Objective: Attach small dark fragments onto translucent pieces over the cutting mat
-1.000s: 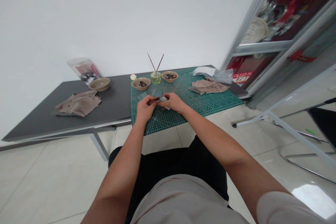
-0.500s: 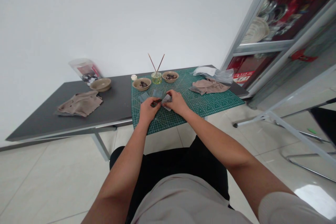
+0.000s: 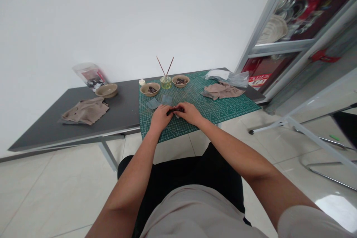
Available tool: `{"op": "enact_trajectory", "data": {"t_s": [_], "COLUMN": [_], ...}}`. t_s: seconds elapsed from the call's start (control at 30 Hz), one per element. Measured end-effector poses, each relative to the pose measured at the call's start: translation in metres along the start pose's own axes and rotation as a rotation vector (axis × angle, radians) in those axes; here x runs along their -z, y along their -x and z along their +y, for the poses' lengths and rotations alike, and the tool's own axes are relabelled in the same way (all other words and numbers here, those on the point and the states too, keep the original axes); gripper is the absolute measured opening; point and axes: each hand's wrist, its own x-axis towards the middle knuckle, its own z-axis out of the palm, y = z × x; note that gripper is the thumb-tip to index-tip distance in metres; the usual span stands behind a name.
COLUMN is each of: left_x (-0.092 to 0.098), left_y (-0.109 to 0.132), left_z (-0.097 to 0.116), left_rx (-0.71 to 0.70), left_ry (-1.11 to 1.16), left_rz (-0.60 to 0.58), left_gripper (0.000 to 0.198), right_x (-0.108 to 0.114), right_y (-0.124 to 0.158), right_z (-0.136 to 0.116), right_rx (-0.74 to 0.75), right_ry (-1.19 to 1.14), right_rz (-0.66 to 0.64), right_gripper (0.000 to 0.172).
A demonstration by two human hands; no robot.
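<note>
On green mat [image 3: 223,108], L hand [image 3: 160,116] & R hand [image 3: 191,111] pinch 1 dark piece [image 3: 173,111].

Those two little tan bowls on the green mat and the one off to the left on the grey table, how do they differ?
The left mat bowl and right mat bowl hold small dark pieces; the bowl on the grey table shows none. The mat bowls flank a glass jar with two sticks on the green cutting mat, straight beyond the hands; the other stands by a clear bag. All three are tan, round, shallow and upright.
</note>
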Motion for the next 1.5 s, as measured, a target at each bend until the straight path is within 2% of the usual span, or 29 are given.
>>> {"op": "enact_trajectory", "data": {"t_s": [0.1,0.2,0.33,0.5,0.63,0.77,1.0,1.17,1.33,1.5], "left_x": [0.000,0.000,0.000,0.002,0.002,0.001,0.001,0.000,-0.001,0.000], "left_y": [-0.001,-0.003,-0.002,0.002,0.002,0.003,0.002,0.001,0.001,0.000], "left_z": [0.000,0.000,0.007,0.015,0.017,0.017,0.014,0.015,0.016,0.014], "left_rx": [-0.016,-0.065,-0.069,-0.072,-0.053,-0.049,-0.078,-0.058,-0.046,-0.057], "left_ry": [-0.005,-0.109,-0.258,-0.330,-0.330,-0.312,-0.290,-0.266,-0.274,-0.293], "left_rz": [-0.017,-0.074,-0.116,-0.118,-0.117,-0.108,-0.114,-0.146,-0.135,-0.133], "left_gripper": [0.033,0.031,0.033,0.038,0.042,0.046,0.042,0.040,0.042,0.041], "right_x": [-0.001,0.001,0.005,0.009,0.014,0.012,0.016,0.015,0.019,0.018], "right_y": [0.000,0.004,0.009,0.009,0.010,0.010,0.012,0.012,0.011,0.007], "right_z": [0.001,0.004,0.010,0.012,0.012,0.012,0.022,0.026,0.028,0.024], "right_rx": [0.014,0.047,0.099,0.117,0.133,0.089,0.170,0.123,0.182,0.135], "right_ry": [0.003,0.025,0.092,0.116,0.129,0.160,0.160,0.165,0.127,0.189], "right_rz": [0.042,0.061,0.028,-0.010,-0.043,-0.006,-0.057,0.000,-0.056,-0.016], "right_gripper": [0.013,0.014,0.006,0.008,0.006,0.008,0.008,0.010,0.008,0.009]}}
